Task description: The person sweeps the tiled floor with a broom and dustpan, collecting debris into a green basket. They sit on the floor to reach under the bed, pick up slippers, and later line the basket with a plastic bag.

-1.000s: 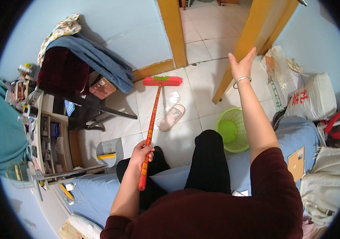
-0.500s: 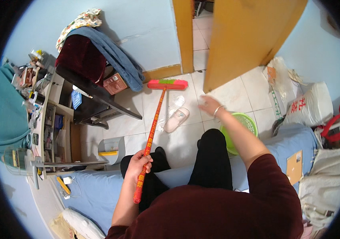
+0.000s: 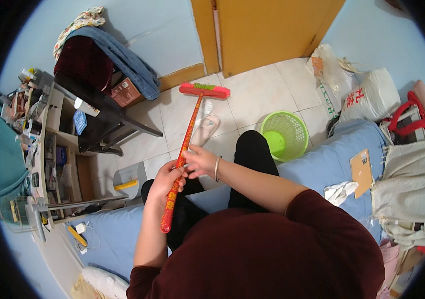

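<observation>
A broom with a red-and-yellow patterned handle (image 3: 194, 115) slants away from me, its pink and green bristled head (image 3: 205, 90) down on the floor tiles. My left hand (image 3: 166, 180) is wrapped round the handle near its near end. Beside it, my right hand (image 3: 201, 160), with a bracelet at the wrist, reaches the handle just above the left one. Its fingers look stretched out and apart, partly hidden at the handle. A pale pink slipper (image 3: 206, 130) lies right of the handle, and a crumpled white scrap (image 3: 208, 107) lies between it and the broom head.
A light green perforated basket (image 3: 298, 132) stands right of my knee. At left are a dark chair (image 3: 100, 130) draped with clothes, a cluttered desk and a grey dustpan (image 3: 137, 175). The wooden door (image 3: 272, 35) is nearly closed. White bags (image 3: 371, 97) stand at right by the blue bed (image 3: 322, 164).
The door has swung from partly open to nearly closed. My right hand has come back from near the door to the broom handle. The view has shifted, and the basket shows more fully.
</observation>
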### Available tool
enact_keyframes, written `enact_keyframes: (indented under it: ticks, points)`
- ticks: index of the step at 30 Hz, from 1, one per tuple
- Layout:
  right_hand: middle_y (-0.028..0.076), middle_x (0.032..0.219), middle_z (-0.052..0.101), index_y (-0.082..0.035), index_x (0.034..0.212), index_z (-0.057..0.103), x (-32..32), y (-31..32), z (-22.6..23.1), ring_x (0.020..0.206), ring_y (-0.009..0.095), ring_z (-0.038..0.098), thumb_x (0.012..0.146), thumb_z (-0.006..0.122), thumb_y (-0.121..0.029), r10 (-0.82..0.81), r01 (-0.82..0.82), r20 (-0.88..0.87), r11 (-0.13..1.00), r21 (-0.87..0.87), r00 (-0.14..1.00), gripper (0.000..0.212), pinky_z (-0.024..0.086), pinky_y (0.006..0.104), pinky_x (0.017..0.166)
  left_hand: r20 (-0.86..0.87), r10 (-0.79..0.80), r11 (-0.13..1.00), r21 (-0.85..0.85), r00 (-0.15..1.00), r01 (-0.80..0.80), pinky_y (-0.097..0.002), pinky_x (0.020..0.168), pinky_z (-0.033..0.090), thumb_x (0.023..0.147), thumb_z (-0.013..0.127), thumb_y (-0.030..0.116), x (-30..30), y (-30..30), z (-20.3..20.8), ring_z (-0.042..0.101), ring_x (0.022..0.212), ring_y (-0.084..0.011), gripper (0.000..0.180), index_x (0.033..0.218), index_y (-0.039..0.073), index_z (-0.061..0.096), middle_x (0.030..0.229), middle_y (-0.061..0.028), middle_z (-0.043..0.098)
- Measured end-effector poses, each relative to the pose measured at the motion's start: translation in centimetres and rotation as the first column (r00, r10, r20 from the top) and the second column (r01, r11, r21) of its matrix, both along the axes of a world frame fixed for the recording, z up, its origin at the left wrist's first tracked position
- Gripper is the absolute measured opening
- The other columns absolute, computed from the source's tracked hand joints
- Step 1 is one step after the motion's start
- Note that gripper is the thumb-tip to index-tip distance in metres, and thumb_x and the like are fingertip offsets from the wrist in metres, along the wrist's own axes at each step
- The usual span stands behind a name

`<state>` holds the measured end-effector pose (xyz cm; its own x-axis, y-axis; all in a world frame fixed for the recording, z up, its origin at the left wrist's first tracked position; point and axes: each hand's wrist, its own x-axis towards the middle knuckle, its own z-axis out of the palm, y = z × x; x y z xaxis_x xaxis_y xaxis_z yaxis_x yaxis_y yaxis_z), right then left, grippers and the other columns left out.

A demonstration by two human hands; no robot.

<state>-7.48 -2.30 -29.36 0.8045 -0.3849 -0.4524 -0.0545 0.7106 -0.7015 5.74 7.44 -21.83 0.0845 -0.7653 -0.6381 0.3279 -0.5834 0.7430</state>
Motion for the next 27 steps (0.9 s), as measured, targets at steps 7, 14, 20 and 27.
enact_keyframes:
  ticks: [7,14,20,27]
  points:
    - [0.015,0.107,0.059,-0.010,0.140,0.028,-2.4,-2.4,-0.7,0.084,0.023,0.065,0.091,0.053,-0.017,-0.295,0.209,-0.212,0.913,-0.351,0.932,0.055,0.053,0.0392,0.070,-0.065,-0.253,0.966,0.030,0.965,0.255,-0.0212,0.040,0.041,0.087,0.056,0.011,-0.9,-4.1,1.8,0.050,0.051,-0.0091,0.039,0.122,-0.003,0.046,0.080,-0.0068,0.056]
    - [0.007,0.079,0.050,-0.013,0.081,0.064,-13.8,-11.3,1.3,0.079,0.027,0.053,0.067,0.065,-0.015,-0.725,-0.421,-0.140,-0.221,-0.880,0.675,0.015,0.045,0.0421,0.064,-0.020,-0.551,0.835,-0.015,0.834,0.551,-0.0208,0.044,0.041,0.087,0.055,0.010,-10.5,-16.9,1.3,0.050,0.056,-0.0083,0.040,0.124,-0.001,0.046,0.086,-0.0084,0.056]
    - [0.005,0.089,0.053,-0.013,0.077,0.058,-24.9,-17.6,-2.3,0.088,0.024,0.053,0.072,0.060,-0.015,-0.796,-0.478,-0.165,-0.172,-0.861,0.583,0.006,0.048,0.0370,0.066,-0.316,-0.545,0.823,-0.023,0.777,0.568,-0.0211,0.049,0.043,0.087,0.056,0.006,-18.9,-23.2,1.6,0.051,0.064,-0.0106,0.052,0.134,0.001,0.034,0.098,-0.0140,0.058]
    - [0.004,0.091,0.050,-0.014,0.082,0.056,-31.5,-19.4,-6.2,0.090,0.026,0.052,0.062,0.069,-0.005,-0.928,-0.373,-0.103,-0.042,-0.927,0.358,0.026,0.051,0.0347,0.068,-0.464,-0.578,0.760,-0.006,0.671,0.650,-0.0213,0.046,0.041,0.088,0.054,0.006,-23.4,-27.7,0.9,0.050,0.062,-0.0119,0.054,0.136,0.001,0.030,0.096,-0.0150,0.057]
